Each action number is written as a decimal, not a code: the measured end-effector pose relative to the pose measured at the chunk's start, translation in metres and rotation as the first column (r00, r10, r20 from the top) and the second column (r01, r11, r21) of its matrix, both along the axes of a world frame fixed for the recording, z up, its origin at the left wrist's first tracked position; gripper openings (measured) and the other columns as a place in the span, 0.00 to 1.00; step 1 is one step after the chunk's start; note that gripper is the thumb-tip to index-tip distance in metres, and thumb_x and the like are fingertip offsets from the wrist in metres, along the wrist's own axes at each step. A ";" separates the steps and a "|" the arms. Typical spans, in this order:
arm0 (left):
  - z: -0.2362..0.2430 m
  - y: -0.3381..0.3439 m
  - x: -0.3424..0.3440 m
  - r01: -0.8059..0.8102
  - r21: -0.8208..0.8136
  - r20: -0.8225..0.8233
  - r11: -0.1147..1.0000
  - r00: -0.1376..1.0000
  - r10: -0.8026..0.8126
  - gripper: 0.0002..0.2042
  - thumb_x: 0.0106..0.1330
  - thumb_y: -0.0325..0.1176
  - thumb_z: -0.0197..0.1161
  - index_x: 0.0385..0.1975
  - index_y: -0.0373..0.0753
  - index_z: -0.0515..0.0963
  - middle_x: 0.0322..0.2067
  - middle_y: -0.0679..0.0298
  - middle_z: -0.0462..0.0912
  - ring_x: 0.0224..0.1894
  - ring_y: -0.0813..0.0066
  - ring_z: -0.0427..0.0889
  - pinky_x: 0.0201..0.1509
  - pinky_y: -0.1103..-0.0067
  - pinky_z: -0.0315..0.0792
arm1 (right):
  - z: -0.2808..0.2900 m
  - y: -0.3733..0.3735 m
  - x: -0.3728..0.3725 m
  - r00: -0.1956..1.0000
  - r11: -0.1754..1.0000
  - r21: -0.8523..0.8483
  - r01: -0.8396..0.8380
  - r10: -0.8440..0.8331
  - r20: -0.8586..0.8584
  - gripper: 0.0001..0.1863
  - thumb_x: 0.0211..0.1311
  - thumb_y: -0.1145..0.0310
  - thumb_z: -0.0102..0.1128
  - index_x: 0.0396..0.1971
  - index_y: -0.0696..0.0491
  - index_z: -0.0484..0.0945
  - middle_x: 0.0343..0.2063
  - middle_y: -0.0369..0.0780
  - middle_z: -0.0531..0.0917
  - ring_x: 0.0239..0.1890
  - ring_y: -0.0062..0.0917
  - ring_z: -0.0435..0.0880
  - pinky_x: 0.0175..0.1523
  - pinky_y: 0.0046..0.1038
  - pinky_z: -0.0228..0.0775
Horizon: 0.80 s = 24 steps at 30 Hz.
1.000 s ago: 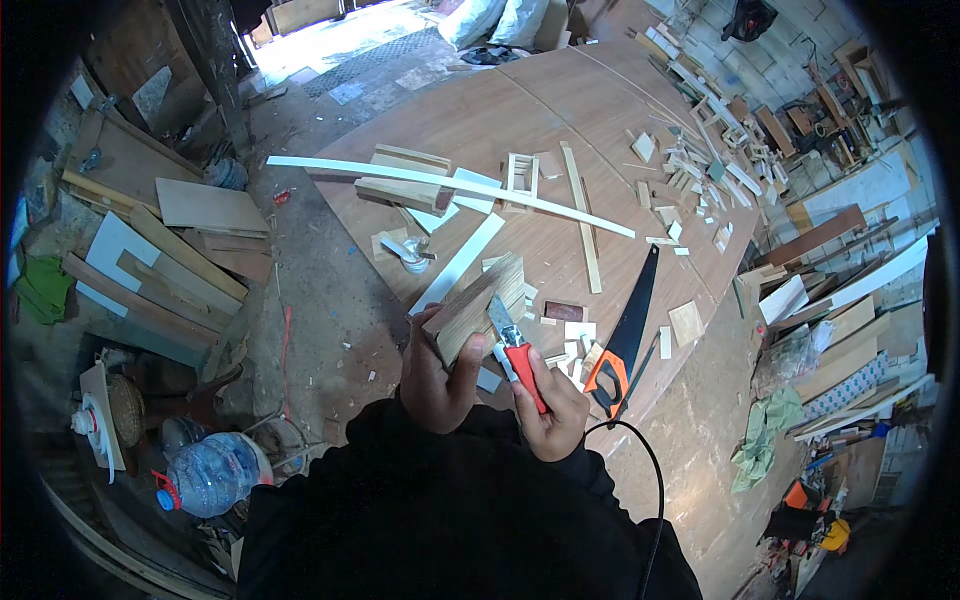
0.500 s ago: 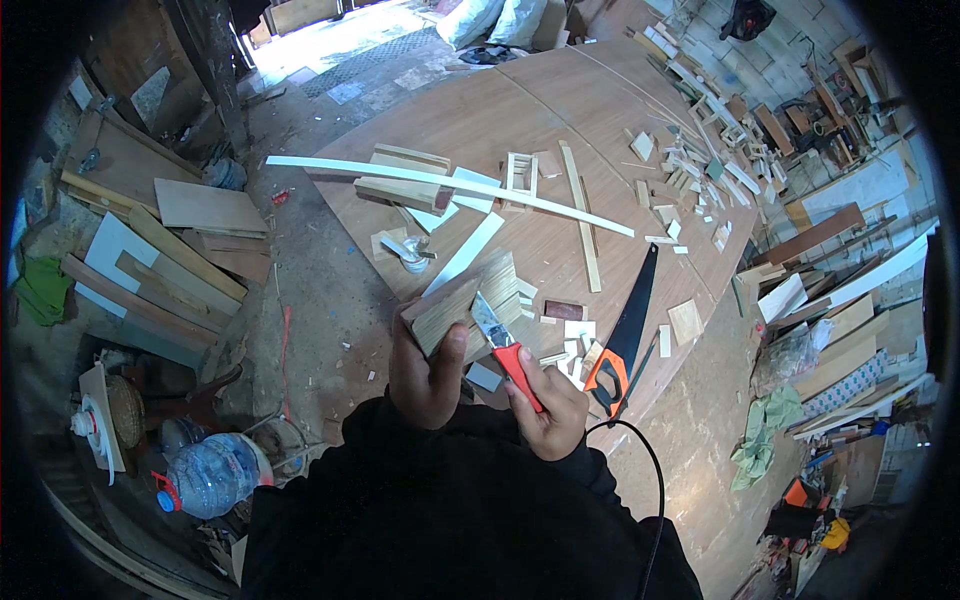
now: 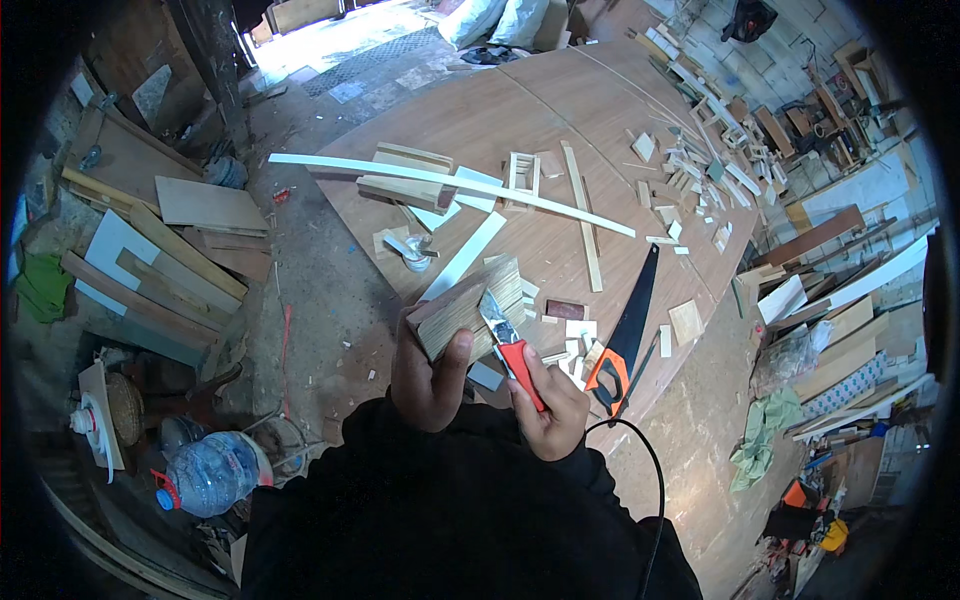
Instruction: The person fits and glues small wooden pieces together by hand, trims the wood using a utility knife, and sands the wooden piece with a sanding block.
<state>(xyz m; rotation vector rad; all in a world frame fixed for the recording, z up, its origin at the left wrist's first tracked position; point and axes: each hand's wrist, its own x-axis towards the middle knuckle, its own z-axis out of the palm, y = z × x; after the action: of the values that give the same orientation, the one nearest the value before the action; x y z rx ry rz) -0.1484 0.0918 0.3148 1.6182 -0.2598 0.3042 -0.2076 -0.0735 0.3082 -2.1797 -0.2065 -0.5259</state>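
Observation:
My left hand [image 3: 432, 380] grips a grained wooden block [image 3: 455, 305] from the lower left, thumb over its face. My right hand [image 3: 550, 410] is wrapped round a red-handled utility knife [image 3: 520, 372], whose metal blade lies against the block's face. Just right of my right hand, a hand saw [image 3: 640, 305] with an orange-and-black handle lies on the table [image 3: 540, 105]. Small white and pale offcuts [image 3: 580, 330] and a maroon cylindrical piece [image 3: 565, 310] lie beside the knife.
Long white strips [image 3: 450, 183], small wooden assemblies [image 3: 523, 180], a jar [image 3: 416, 258] and many offcuts are spread over the table. Boards [image 3: 150, 270] lean at the left near a water bottle [image 3: 210, 475]. More timber [image 3: 850, 340] lines the right wall. A black cable [image 3: 650, 455] hangs by my right arm.
My left hand and the block have shifted slightly left since a second ago. The knife blade has moved a little over the block's face, with both grips kept.

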 end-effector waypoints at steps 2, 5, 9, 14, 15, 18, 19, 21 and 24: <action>-0.002 0.000 -0.001 -0.006 0.018 0.020 1.000 1.000 0.006 0.17 0.68 0.34 0.54 0.49 0.28 0.64 0.41 0.50 0.72 0.42 0.63 0.75 0.45 0.70 0.70 | -0.001 0.002 -0.001 1.000 1.000 0.014 0.006 -0.006 -0.003 0.30 0.51 0.75 0.69 0.57 0.51 0.74 0.14 0.38 0.64 0.14 0.22 0.64 0.20 0.23 0.58; -0.003 -0.002 -0.002 -0.025 0.052 0.096 0.998 0.995 0.020 0.16 0.67 0.33 0.55 0.47 0.28 0.64 0.40 0.50 0.72 0.40 0.62 0.75 0.45 0.69 0.69 | -0.003 0.004 -0.002 1.000 0.999 0.032 0.008 -0.008 -0.008 0.30 0.51 0.75 0.68 0.58 0.51 0.73 0.15 0.38 0.65 0.14 0.21 0.64 0.20 0.23 0.58; -0.001 -0.004 -0.004 -0.029 0.052 0.096 0.998 0.995 0.024 0.15 0.67 0.33 0.55 0.46 0.28 0.64 0.39 0.50 0.71 0.39 0.63 0.75 0.44 0.68 0.69 | -0.007 0.005 -0.005 1.000 0.998 0.051 0.028 -0.028 0.003 0.30 0.52 0.75 0.68 0.58 0.51 0.73 0.15 0.38 0.65 0.14 0.21 0.64 0.20 0.23 0.58; -0.003 -0.007 -0.005 -0.056 0.044 0.101 0.997 0.994 0.052 0.15 0.67 0.32 0.55 0.45 0.28 0.64 0.37 0.50 0.71 0.37 0.62 0.75 0.43 0.68 0.69 | -0.003 0.010 -0.007 0.998 0.996 0.066 0.056 -0.056 -0.009 0.29 0.52 0.74 0.68 0.57 0.51 0.74 0.15 0.38 0.65 0.13 0.20 0.63 0.19 0.23 0.57; -0.004 -0.008 -0.005 -0.065 0.045 0.105 0.997 0.993 0.060 0.15 0.67 0.32 0.56 0.45 0.28 0.65 0.37 0.50 0.72 0.37 0.62 0.75 0.42 0.68 0.69 | -0.001 0.010 -0.007 0.998 0.997 0.052 0.062 -0.061 -0.014 0.28 0.53 0.75 0.67 0.57 0.52 0.73 0.15 0.39 0.66 0.14 0.21 0.65 0.20 0.23 0.59; -0.006 -0.008 -0.006 -0.009 0.051 0.100 0.999 0.995 0.004 0.14 0.67 0.33 0.56 0.45 0.29 0.66 0.37 0.50 0.73 0.37 0.62 0.76 0.42 0.68 0.70 | -0.002 0.008 -0.004 0.995 0.994 0.050 0.096 -0.098 0.035 0.27 0.55 0.75 0.64 0.57 0.55 0.73 0.17 0.41 0.70 0.15 0.23 0.69 0.23 0.24 0.62; -0.007 -0.009 -0.009 0.051 0.057 0.089 0.997 0.994 -0.056 0.14 0.67 0.33 0.56 0.45 0.29 0.66 0.38 0.50 0.74 0.37 0.62 0.77 0.41 0.69 0.70 | 0.000 0.004 -0.002 0.985 0.982 0.094 0.164 -0.168 0.031 0.26 0.56 0.76 0.63 0.57 0.57 0.72 0.19 0.42 0.73 0.17 0.24 0.72 0.25 0.24 0.64; -0.016 -0.020 -0.033 0.071 0.089 0.101 0.994 0.992 -0.079 0.15 0.67 0.33 0.56 0.46 0.30 0.67 0.38 0.50 0.75 0.37 0.63 0.77 0.42 0.70 0.71 | 0.017 -0.001 0.010 0.949 0.925 0.212 0.315 -0.312 -0.048 0.25 0.58 0.77 0.59 0.57 0.61 0.71 0.23 0.46 0.78 0.21 0.25 0.77 0.30 0.24 0.68; -0.010 -0.014 -0.028 0.108 0.073 0.020 0.991 0.994 -0.110 0.15 0.67 0.34 0.56 0.48 0.31 0.66 0.38 0.51 0.76 0.36 0.65 0.78 0.43 0.72 0.72 | 0.029 -0.025 0.008 0.923 0.930 0.134 0.342 -0.359 0.139 0.25 0.57 0.80 0.55 0.57 0.66 0.69 0.31 0.49 0.82 0.32 0.26 0.80 0.39 0.28 0.71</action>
<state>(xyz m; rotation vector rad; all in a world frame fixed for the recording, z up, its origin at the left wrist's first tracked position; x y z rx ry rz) -0.1766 0.0778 0.3049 1.6655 -0.3804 0.2332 -0.2001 -0.0982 0.3374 -2.0774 0.1300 -0.8968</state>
